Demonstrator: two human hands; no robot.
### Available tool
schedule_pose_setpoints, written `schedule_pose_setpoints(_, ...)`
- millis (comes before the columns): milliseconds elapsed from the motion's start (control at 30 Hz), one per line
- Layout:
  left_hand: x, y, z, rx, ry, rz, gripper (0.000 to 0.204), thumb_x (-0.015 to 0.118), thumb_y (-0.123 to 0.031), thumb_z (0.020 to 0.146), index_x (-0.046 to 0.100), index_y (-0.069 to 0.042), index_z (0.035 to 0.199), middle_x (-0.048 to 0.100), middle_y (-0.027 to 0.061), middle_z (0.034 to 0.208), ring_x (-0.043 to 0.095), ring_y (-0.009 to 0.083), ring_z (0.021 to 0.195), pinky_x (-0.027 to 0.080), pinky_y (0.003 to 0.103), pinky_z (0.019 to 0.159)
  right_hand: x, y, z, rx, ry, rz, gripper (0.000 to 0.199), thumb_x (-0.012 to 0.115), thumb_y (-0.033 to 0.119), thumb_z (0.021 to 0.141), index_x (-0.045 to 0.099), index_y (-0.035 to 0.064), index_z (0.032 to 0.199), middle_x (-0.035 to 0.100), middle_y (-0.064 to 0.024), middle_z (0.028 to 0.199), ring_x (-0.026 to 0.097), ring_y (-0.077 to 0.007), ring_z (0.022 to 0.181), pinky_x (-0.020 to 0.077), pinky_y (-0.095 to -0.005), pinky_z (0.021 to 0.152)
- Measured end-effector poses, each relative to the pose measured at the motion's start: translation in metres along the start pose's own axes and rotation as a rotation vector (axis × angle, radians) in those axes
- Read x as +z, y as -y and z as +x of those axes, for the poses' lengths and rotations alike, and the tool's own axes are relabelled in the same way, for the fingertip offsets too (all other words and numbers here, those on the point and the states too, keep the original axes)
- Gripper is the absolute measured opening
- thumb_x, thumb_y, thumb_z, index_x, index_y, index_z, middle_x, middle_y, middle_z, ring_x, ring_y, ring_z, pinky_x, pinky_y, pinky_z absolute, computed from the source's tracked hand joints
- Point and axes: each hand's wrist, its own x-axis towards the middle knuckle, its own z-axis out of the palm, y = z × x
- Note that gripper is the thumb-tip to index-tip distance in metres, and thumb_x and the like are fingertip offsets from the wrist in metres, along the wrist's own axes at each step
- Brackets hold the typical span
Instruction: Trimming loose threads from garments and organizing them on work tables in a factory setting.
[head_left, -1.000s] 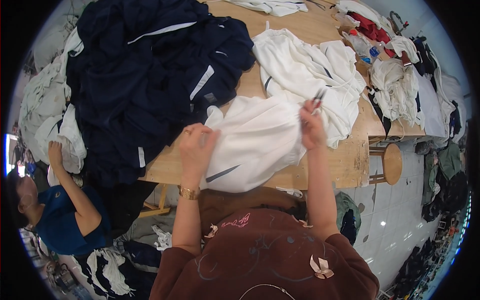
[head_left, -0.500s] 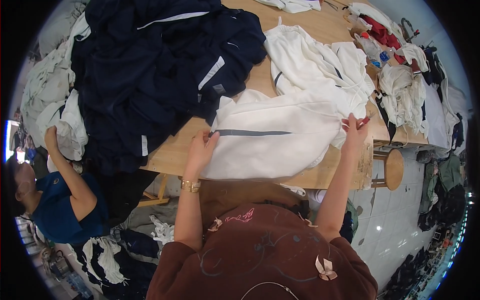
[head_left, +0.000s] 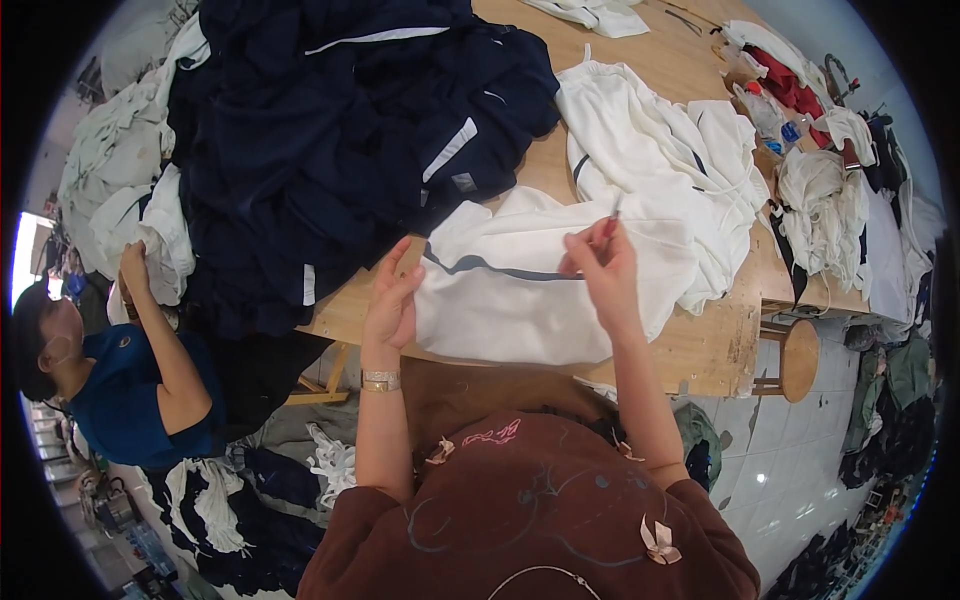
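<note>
A white garment [head_left: 520, 320] with a dark stripe along it lies across the front of the table, its cloth rumpled at the far left corner. My left hand [head_left: 390, 305] is at the garment's left edge, thumb and fingers apart, with no cloth seen between them. Over the garment's right half, my right hand [head_left: 607, 272] is closed around a small red-handled tool [head_left: 610, 228] with a thin pale tip pointing away from me. Its exact kind is too small to tell. Behind the garment lies another white garment [head_left: 640, 135] with dark trim and a drawstring.
A large heap of navy garments [head_left: 330, 130] covers the table's left side. White cloth bundles [head_left: 820, 200], a clear bottle [head_left: 765, 115] and red cloth [head_left: 790, 80] lie at the right. A wooden stool [head_left: 798, 360] stands below. At left, a co-worker's hand [head_left: 135, 268] touches white cloth.
My right hand has left the garment's right end and moved left over its middle, tool in hand. My left hand has loosened from the left edge, fingers spreading. The stripe now looks wavier.
</note>
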Motion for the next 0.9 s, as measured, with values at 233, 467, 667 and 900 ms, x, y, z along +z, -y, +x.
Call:
schedule_pose_setpoints(233,0.05,-0.002,-0.003,-0.141,0.203,-0.333,0.039,0.049,-0.008,0.09,0.04,-0.009,0.128,0.048,0.0096,0.124,0.045,0.0211,0.116,0.037,0.036,0.099,0.037,0.007,-0.003,0.227,0.282,-0.084,0.028,0.063,0.009,0.081,0.036,0.0071,0.086,0.053,-0.0037,0.077,0.058,-0.0121,0.07,0.0471,-0.0246,0.055)
schedule_pose_setpoints(467,0.075,0.015,0.004,-0.214,0.289,-0.495,0.031,0.044,-0.013,0.094,0.038,-0.007,0.124,0.053,0.0091,0.116,0.053,0.0212,0.107,0.042,0.036,0.094,0.042,-0.008,0.002,-0.025,0.161,-0.235,0.031,0.07,0.017,0.076,0.044,0.0044,0.088,0.041,0.0041,0.069,0.037,-0.0047,0.06,0.0346,-0.0192,0.053)
schedule_pose_setpoints(667,0.085,0.021,-0.004,-0.109,0.209,0.24,0.023,0.053,-0.015,0.09,0.05,-0.004,0.11,0.059,0.0044,0.088,0.056,0.0103,0.078,0.046,0.023,0.069,0.024,-0.002,0.013,-0.005,-0.009,-0.192,0.027,0.064,0.009,0.081,0.038,0.0092,0.076,0.048,0.002,0.068,0.045,-0.0034,0.056,0.0373,-0.0201,0.044)
schedule_pose_setpoints(900,0.091,0.013,-0.009,-0.032,0.248,0.28,0.014,0.057,-0.019,0.089,0.058,-0.007,0.096,0.055,-0.0046,0.067,0.048,0.0021,0.056,0.037,0.015,0.051,0.025,0.025,0.012,0.097,-0.027,-0.068,0.022,0.052,0.02,0.091,0.042,0.0076,0.077,0.049,0.0005,0.062,0.047,-0.0069,0.049,0.0375,-0.0213,0.041)
